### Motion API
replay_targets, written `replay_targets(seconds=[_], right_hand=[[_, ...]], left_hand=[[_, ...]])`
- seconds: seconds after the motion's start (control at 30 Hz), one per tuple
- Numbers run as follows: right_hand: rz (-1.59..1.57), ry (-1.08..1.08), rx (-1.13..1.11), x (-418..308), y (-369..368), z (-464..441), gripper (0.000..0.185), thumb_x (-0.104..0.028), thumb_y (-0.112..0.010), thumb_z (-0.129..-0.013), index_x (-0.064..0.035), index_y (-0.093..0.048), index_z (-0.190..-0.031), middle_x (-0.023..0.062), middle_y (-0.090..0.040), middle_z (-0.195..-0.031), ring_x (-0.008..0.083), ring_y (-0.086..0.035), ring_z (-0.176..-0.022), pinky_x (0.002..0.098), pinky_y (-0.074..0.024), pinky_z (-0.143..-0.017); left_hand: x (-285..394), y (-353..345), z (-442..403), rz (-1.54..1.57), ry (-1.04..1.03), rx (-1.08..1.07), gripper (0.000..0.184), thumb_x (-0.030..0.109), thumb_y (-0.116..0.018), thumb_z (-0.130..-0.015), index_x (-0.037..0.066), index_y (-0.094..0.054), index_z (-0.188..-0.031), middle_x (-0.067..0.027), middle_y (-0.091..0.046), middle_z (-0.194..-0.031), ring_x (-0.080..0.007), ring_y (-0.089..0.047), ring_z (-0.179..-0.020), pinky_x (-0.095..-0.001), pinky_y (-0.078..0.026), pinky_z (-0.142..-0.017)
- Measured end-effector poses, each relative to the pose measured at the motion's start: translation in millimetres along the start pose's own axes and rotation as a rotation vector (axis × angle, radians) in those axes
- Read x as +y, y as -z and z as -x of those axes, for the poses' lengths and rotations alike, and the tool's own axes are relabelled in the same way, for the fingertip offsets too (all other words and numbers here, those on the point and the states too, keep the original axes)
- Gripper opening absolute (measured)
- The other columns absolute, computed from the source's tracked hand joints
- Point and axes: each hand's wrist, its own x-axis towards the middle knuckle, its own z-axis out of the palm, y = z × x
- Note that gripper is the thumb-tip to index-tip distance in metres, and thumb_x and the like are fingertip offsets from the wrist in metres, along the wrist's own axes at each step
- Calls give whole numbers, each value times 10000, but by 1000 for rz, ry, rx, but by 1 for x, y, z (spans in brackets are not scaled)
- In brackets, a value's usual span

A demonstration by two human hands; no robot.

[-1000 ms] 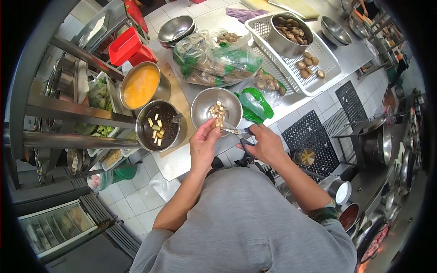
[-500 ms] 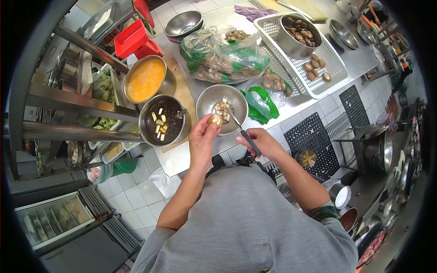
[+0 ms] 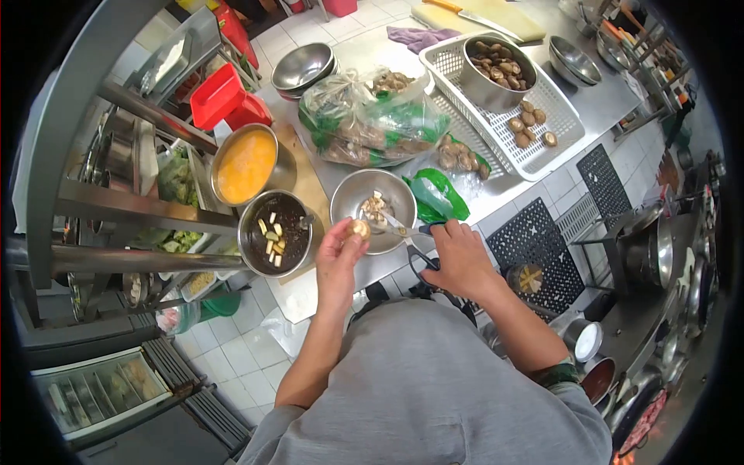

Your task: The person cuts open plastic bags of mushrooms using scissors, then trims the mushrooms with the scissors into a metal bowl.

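Carefully, a person in a gray shirt works above a steel mixing bowl [image 3: 346,191] on a metal worktop [image 3: 467,199], the left hand [image 3: 339,254] pinching a shiitake mushroom [image 3: 359,229] between thumb and fingers over the bowl's near left side. The right hand [image 3: 465,256] grips black-handled scissors [image 3: 401,229], finger loops spread apart, blades reaching over the bowl from its near right side toward the cut mushroom pieces [image 3: 375,208] inside. Light and likely springy, the mushroom should bruise or tear under a hard squeeze and may turn slick if damp; the rim of its cap offers the surest hold, fingertips clear of the blades. The scissors, rigid and heavier, are best held by their loops. Beyond the bowl sits a green-marked plastic bag [image 3: 364,128] of mushrooms; farther off to its right, a white perforated basket [image 3: 572,133] carries a steel pot [image 3: 482,87] of more. Left of the bowl stand a pot [image 3: 287,164] of orange-yellow liquid and one of dark liquid [image 3: 292,252] with pale chunks.
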Motion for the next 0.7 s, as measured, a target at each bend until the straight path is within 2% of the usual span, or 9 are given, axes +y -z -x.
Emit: replay_targets(seconds=[0.1, 0.2, 0.3, 0.4, 0.5, 0.6, 0.63, 0.7], right_hand=[[50, -4, 5, 2, 6, -1, 538, -289, -851, -699, -3, -597, -1077, 163, -541, -1091, 327, -529, -1088, 426, -423, -910], [17, 21, 31, 5, 15, 0, 551, -287, -857, -693, -2, -596, -1086, 155, -540, -1090, 325, -528, -1080, 428, -424, -904], [-21, 4, 61, 17, 20, 3, 586, -291, -862, -690, -5, -602, -1130, 153, -547, -1102, 331, -517, -1102, 431, -414, -933], [-212, 46, 112, 50, 17, 13, 580, -273, -849, -712, -4, -612, -1168, 169, -554, -1090, 297, -562, -1037, 413, -457, -900], [-674, -88, 52, 84, 15, 28, 494, -195, -819, -762, 3, -620, -1168, 127, -618, -1012, 192, -628, -888, 340, -514, -783], [-1095, -201, -90, 115, 6, 36, 383, -113, -772, -818, 13, -619, -1146, 54, -662, -913, 96, -625, -756, 260, -515, -672], [-1147, -210, -82, 123, -1, 39, 340, -79, -756, -846, 13, -615, -1141, -4, -671, -863, 66, -622, -752, 228, -508, -681], [-1240, -180, -114, 138, -8, 40, 341, -81, -762, -843, 12, -618, -1138, -4, -664, -868, 64, -617, -756, 229, -508, -685]], left_hand=[[-3, -12, -13, -216, -92, -77, 376, 82, -629, -960, -9, -553, -1316, -107, -625, -1202, -146, -621, -1070, -303, -533, -913], [-9, -18, -33, -391, -37, -121, 390, 98, -639, -958, -11, -549, -1321, -115, -621, -1208, -150, -621, -1074, -299, -531, -898], [-14, -19, -44, -389, -42, -10, 387, 111, -641, -960, -11, -551, -1315, -101, -622, -1189, -142, -619, -1053, -289, -534, -871], [-10, -18, -47, -376, -32, 56, 367, 98, -617, -971, -2, -547, -1318, -84, -620, -1185, -136, -621, -1032, -293, -541, -854], [-2, -28, -45, -293, 54, 48, 372, 104, -585, -991, 7, -527, -1345, -77, -622, -1198, -150, -631, -1025, -294, -542, -862], [24, -88, -60, -240, 106, -93, 388, 133, -581, -1001, 6, -515, -1362, -92, -628, -1204, -170, -636, -1052, -312, -536, -893], [38, -119, -67, -172, 56, -176, 395, 147, -581, -1005, 5, -512, -1367, -102, -625, -1222, -181, -636, -1066, -320, -531, -906], [75, -184, -71, -27, -26, -337, 407, 174, -584, -1010, 3, -509, -1372, -117, -618, -1253, -202, -635, -1092, -332, -521, -933]])
